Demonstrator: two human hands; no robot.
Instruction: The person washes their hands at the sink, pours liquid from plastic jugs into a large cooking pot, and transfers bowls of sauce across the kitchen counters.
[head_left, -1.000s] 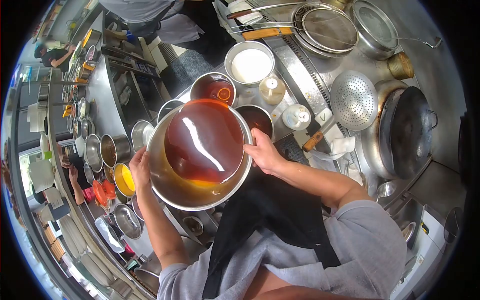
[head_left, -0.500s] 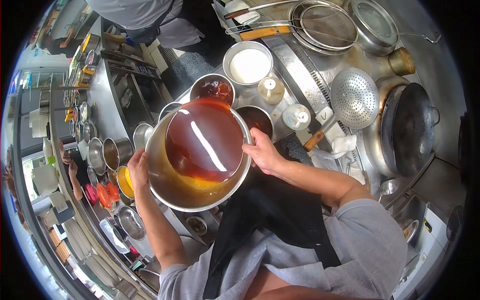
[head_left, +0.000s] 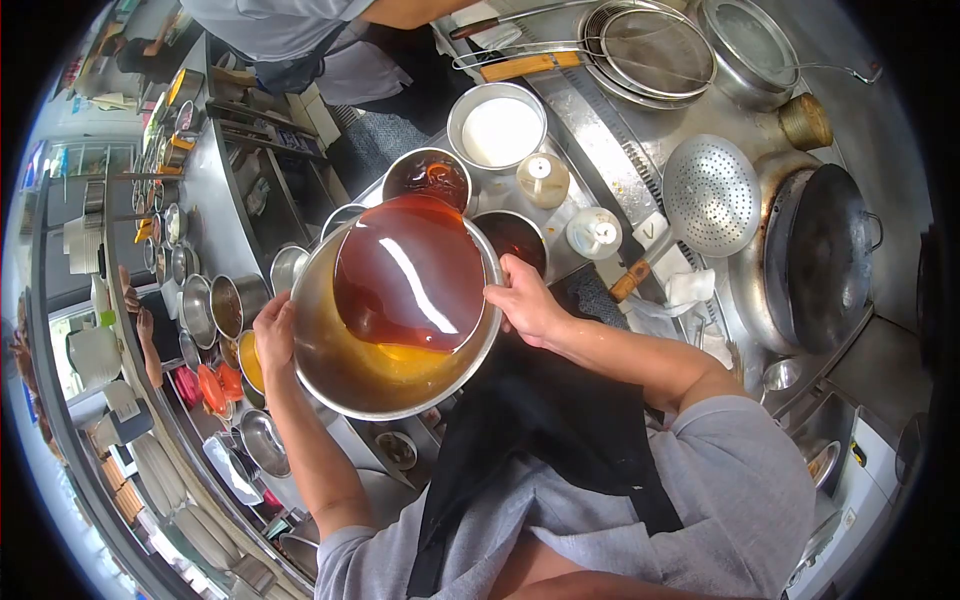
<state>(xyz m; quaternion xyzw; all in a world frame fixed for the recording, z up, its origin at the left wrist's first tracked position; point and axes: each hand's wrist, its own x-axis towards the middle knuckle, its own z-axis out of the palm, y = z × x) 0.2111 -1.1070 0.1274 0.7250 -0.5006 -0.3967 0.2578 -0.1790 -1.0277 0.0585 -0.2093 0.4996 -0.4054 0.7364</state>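
Both hands hold a large metal bowl (head_left: 325, 360) by its rim, tilted away from me. Reddish-brown liquid (head_left: 410, 270) gathers at the bowl's far side, up to the lip, and an orange-yellow film coats the near wall. My left hand (head_left: 275, 330) grips the left rim, fingers closed. On the right rim, my right hand (head_left: 525, 300) is closed with the thumb over the edge. Just beyond the far lip stands a metal pot (head_left: 390, 172) with dark red liquid inside. Whether liquid runs between the two is hard to make out.
A pot of white contents (head_left: 452, 125), another dark red pot (head_left: 544, 245) and two squeeze bottles (head_left: 545, 182) stand close by. Rightward are a perforated ladle (head_left: 712, 195), a wok (head_left: 825, 260) and strainers (head_left: 655, 55). Another person (head_left: 275, 30) stands at the top.
The liquid's near edge has drawn back slightly, showing a little more of the bowl's coated wall. The other person's forearm has come into view at the top.
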